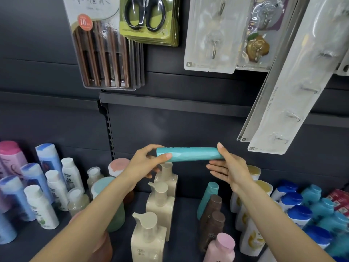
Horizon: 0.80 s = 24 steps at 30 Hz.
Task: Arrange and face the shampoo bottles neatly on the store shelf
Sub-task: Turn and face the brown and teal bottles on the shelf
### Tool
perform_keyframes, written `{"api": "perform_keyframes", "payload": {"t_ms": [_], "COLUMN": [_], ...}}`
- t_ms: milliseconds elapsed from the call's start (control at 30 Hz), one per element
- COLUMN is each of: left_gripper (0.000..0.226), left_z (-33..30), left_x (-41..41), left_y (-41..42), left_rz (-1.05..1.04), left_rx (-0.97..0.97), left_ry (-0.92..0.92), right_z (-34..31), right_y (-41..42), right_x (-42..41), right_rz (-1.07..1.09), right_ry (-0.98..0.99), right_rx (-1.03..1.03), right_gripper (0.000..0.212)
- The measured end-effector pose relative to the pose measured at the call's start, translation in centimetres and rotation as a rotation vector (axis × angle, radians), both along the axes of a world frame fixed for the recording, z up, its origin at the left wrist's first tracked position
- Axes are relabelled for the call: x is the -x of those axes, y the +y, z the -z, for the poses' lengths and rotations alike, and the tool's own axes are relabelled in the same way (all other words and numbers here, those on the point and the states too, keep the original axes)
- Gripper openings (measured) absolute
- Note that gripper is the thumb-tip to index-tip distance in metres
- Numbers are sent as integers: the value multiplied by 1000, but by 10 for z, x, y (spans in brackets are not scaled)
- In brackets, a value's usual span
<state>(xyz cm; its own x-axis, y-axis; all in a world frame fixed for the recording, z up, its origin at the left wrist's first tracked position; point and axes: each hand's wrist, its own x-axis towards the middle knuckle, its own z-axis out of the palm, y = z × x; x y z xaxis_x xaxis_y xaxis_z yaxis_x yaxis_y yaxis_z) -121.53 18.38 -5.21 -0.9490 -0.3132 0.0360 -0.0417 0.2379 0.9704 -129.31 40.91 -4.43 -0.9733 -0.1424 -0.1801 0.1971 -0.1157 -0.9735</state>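
Observation:
A teal shampoo bottle (pixel 190 154) lies sideways in the air above the dark shelf (pixel 187 207). My left hand (pixel 145 163) pinches its left end between thumb and fingers. My right hand (pixel 228 167) supports its right end, thumb on top and the other fingers straight below. Beneath stand three beige pump bottles (pixel 160 203) in a row running front to back. To their right a second teal bottle (pixel 207 199) leans beside two brown bottles (pixel 213 216) and a pink one (pixel 221 246).
Blue and white bottles (pixel 43 186) crowd the left of the shelf; yellow-capped white bottles (pixel 249 224) and blue-capped ones (pixel 298 210) fill the right. Packs of chopsticks (pixel 105 59), scissors (pixel 147 17) and hooks (pixel 283 103) hang overhead, the hook strips reaching down near my right hand.

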Motion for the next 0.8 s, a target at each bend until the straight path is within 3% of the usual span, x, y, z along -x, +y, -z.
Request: {"api": "perform_keyframes", "payload": {"t_ms": [233, 467, 667, 800], "left_gripper": [33, 56, 42, 48], "left_z": [5, 21, 22, 26], "left_x": [2, 18, 34, 43], "left_y": [-1, -2, -2, -8], "left_rz": [37, 38, 21, 73], "left_rx": [26, 255, 460, 611], "left_ry": [8, 33, 33, 21], "right_z": [1, 6, 13, 17], "right_y": [-3, -5, -6, -2], "right_x": [4, 16, 25, 33], "right_rz": [-26, 77, 138, 163], "right_ry": [-35, -41, 60, 122], "right_rx": [226, 292, 225, 150], "right_gripper": [28, 16, 10, 12]}}
